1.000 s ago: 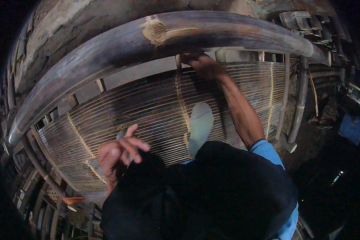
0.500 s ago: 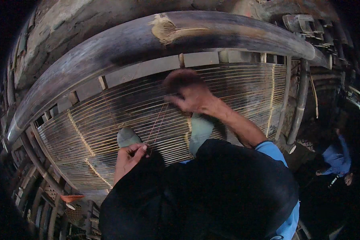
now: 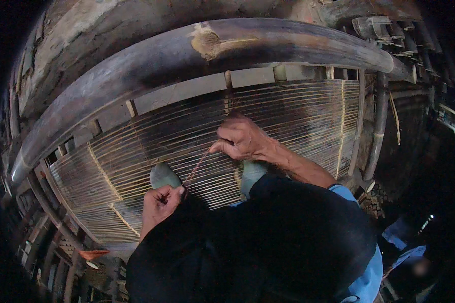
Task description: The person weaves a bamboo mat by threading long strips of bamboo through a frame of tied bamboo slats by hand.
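Head view: thread [image 3: 196, 168] spans a shorter gap than before
Left hand [image 3: 162, 203]: still pinched on thread
Right hand [image 3: 241, 140]: clamped on thread, now lower

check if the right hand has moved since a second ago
Yes. The right hand has moved down the picture, away from the thick round pole: it was close by the pole's lower edge, and now a clear gap separates them.
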Action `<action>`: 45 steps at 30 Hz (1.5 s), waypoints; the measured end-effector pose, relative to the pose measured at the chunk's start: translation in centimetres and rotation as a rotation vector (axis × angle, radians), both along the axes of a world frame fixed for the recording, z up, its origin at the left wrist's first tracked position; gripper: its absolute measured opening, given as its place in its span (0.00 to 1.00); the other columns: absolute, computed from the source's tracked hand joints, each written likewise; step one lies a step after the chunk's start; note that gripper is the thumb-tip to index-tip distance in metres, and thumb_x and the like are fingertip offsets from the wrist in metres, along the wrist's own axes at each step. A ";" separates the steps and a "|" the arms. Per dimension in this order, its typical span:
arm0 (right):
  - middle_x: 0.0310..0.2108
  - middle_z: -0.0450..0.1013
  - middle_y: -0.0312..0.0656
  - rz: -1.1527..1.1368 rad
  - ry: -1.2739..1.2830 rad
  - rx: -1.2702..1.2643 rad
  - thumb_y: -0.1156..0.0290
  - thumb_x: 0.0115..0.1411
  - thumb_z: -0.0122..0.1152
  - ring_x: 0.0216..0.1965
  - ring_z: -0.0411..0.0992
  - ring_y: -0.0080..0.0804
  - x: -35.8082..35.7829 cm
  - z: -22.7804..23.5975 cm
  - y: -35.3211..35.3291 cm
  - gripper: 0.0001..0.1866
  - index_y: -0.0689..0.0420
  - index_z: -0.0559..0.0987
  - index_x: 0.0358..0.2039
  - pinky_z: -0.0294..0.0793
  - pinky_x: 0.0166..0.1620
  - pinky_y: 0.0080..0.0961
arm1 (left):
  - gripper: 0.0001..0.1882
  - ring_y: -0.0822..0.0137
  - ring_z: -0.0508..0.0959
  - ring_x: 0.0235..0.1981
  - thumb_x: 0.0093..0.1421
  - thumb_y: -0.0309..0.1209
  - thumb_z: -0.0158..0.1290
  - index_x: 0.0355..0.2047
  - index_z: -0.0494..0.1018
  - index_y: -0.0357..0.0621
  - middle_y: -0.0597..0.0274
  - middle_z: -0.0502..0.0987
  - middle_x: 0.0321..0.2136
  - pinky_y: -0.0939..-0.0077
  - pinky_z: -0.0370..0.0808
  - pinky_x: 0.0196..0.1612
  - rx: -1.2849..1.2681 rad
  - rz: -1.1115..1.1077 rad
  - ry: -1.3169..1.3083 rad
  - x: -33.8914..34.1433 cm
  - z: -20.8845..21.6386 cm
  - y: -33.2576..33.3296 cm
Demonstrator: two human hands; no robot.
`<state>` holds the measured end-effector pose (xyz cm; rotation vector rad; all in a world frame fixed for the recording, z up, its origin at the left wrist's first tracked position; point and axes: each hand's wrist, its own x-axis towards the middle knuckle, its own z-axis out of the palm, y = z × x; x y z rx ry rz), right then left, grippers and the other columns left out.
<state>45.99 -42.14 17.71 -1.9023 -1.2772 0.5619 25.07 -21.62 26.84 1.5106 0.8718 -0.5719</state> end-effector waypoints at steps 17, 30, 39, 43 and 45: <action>0.36 0.77 0.58 -1.300 -0.570 -0.456 0.60 0.56 0.68 0.36 0.76 0.58 12.0 -2.1 -25.5 0.17 0.62 0.83 0.37 0.75 0.39 0.45 | 0.36 0.53 0.72 0.54 0.55 0.25 0.63 0.64 0.62 0.42 0.47 0.68 0.56 0.61 0.74 0.50 0.601 -0.418 -0.095 -0.9 -3.8 10.2; 0.32 0.78 0.61 -1.107 -0.272 -0.593 0.67 0.57 0.58 0.36 0.77 0.59 15.6 -5.3 -31.4 0.10 0.58 0.84 0.30 0.74 0.43 0.51 | 0.31 0.43 0.73 0.47 0.48 0.28 0.62 0.54 0.69 0.36 0.42 0.73 0.44 0.53 0.71 0.51 0.928 -1.478 -0.593 22.8 6.3 -8.6; 0.43 0.76 0.55 -0.858 -0.139 0.011 0.66 0.60 0.59 0.42 0.76 0.48 14.9 2.0 -27.2 0.12 0.61 0.84 0.33 0.74 0.47 0.39 | 0.42 0.52 0.76 0.44 0.48 0.38 0.67 0.60 0.64 0.31 0.46 0.78 0.43 0.62 0.74 0.49 0.056 -0.919 -0.619 32.0 -7.6 -27.0; 0.41 0.77 0.50 -0.763 0.233 0.265 0.64 0.62 0.60 0.44 0.76 0.39 17.1 5.4 -28.4 0.13 0.61 0.85 0.36 0.74 0.48 0.31 | 0.32 0.69 0.74 0.36 0.54 0.35 0.64 0.56 0.69 0.33 0.57 0.80 0.41 0.68 0.72 0.39 -0.587 -0.408 -0.404 34.1 -7.0 -31.4; 0.39 0.78 0.48 -0.755 0.373 0.314 0.63 0.62 0.61 0.45 0.76 0.33 18.7 5.3 -30.6 0.15 0.63 0.84 0.38 0.73 0.48 0.25 | 0.25 0.75 0.73 0.35 0.57 0.32 0.60 0.54 0.72 0.35 0.61 0.80 0.40 0.70 0.70 0.38 -0.818 -0.245 -0.181 34.3 -6.3 -30.2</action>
